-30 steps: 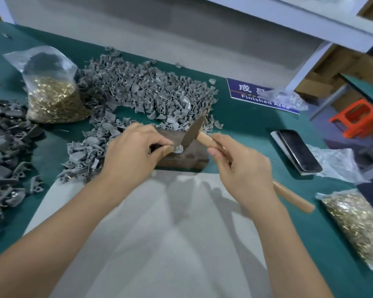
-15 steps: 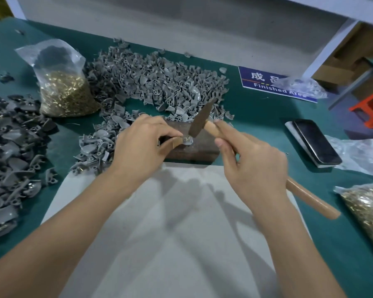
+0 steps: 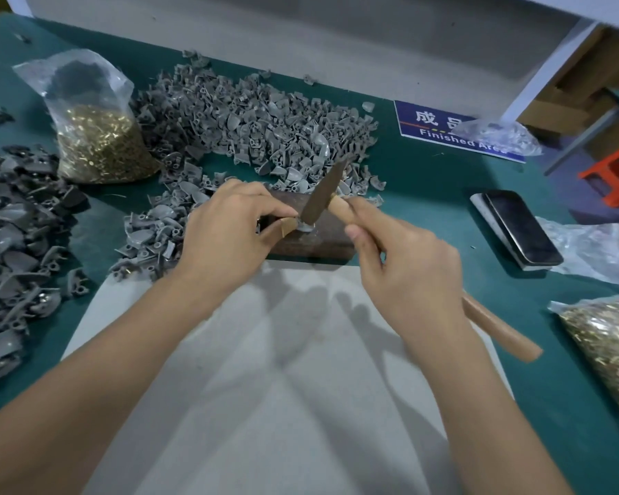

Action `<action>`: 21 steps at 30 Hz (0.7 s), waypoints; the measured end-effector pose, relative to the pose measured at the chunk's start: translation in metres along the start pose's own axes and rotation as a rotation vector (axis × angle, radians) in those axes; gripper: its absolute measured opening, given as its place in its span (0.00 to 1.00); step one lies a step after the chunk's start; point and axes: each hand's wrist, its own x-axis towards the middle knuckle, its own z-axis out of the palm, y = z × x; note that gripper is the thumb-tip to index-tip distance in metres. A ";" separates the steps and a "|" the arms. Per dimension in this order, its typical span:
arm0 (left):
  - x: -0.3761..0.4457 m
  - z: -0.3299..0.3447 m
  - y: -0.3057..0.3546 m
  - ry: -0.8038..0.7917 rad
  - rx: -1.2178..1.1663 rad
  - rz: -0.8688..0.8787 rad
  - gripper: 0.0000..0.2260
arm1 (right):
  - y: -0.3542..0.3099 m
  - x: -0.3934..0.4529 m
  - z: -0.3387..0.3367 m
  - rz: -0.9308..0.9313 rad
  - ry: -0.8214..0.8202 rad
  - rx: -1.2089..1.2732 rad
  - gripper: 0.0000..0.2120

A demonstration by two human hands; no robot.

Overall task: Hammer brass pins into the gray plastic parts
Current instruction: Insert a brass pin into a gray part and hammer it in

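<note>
My left hand (image 3: pixel 226 234) pinches a small gray plastic part (image 3: pixel 305 228) between thumb and forefinger, holding it on a dark block (image 3: pixel 318 241) at mid-table. My right hand (image 3: pixel 401 269) grips the wooden handle of a hammer (image 3: pixel 324 191), whose dark head rests down on the part. The brass pin itself is hidden under the hammer head. A big heap of gray plastic parts (image 3: pixel 251 126) lies behind the block. A clear bag of brass pins (image 3: pixel 97 144) stands at the back left.
A pile of darker gray parts (image 3: pixel 11 237) covers the left side. A second bag of pins (image 3: pixel 608 351) lies at the right edge. A phone (image 3: pixel 519 226) and crumpled plastic sit right of the block, beyond them a blue "Finished Area" sign (image 3: pixel 440 126). A gray mat (image 3: pixel 283 387) lies in front.
The hammer head has stayed at the part on the block, dipping slightly. My view has drifted, so the table contents shifted rightward and downward in view. Both hands keep their hold.
</note>
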 end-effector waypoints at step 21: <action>0.006 -0.002 0.005 -0.079 0.068 -0.018 0.04 | 0.021 -0.082 -0.003 -0.099 -0.049 0.172 0.17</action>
